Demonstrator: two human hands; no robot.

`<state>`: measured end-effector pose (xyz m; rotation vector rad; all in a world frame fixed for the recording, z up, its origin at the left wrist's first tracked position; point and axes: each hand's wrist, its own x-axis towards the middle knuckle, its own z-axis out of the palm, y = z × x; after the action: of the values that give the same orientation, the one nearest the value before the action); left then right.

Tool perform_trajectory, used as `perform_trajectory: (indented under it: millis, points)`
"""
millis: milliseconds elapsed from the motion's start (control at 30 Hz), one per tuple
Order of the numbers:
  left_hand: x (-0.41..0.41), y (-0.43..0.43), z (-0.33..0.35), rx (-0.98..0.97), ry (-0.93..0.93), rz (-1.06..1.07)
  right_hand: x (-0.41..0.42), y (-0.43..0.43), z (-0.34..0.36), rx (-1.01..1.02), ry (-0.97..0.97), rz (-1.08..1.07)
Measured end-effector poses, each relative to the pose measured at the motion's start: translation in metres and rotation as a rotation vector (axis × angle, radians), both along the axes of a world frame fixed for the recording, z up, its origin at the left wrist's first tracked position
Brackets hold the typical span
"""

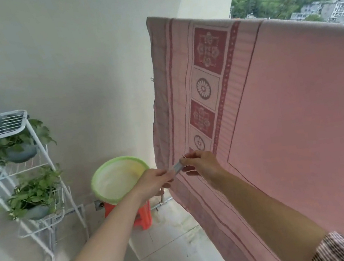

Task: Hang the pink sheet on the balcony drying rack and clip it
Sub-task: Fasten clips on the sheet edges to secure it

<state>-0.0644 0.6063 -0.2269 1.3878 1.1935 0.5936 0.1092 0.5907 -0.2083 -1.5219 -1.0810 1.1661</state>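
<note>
Hands first: left hand (154, 179) and right hand (202, 163) each pinch one end of a small grey clip (178, 168), as I judge it. My fingers are curled tight on it, right at the patterned border of the pink sheet (298, 110). The sheet already hangs draped from above; the cloth hides its support. Judgement: light, soft, limp, and apt to slide, so best gripped at the hem. Beyond is a green basin (117, 159) on an orange stool (144, 218), contents not discernible. Farther left, pots (21, 153) hold leafy plants.
</note>
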Motion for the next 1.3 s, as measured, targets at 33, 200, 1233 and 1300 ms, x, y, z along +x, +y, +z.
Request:
perform_trajectory:
  millis: [33,200,1233,1300]
  points:
    - [-0.004,0.023,-0.002,-0.010,0.003,-0.012,-0.002,0.024,-0.001,-0.003,-0.012,0.018]
    - [-0.021,0.135,-0.010,-0.041,0.045,-0.025,-0.013,0.145,-0.005,-0.033,-0.178,0.149]
    - [0.041,0.598,-0.162,-0.599,-0.389,0.248,-0.058,0.590,-0.044,-0.170,-1.557,0.458]
    - [0.056,0.600,-0.169,-0.596,-0.377,0.206,-0.052,0.607,-0.044,-0.182,-1.666,0.480]
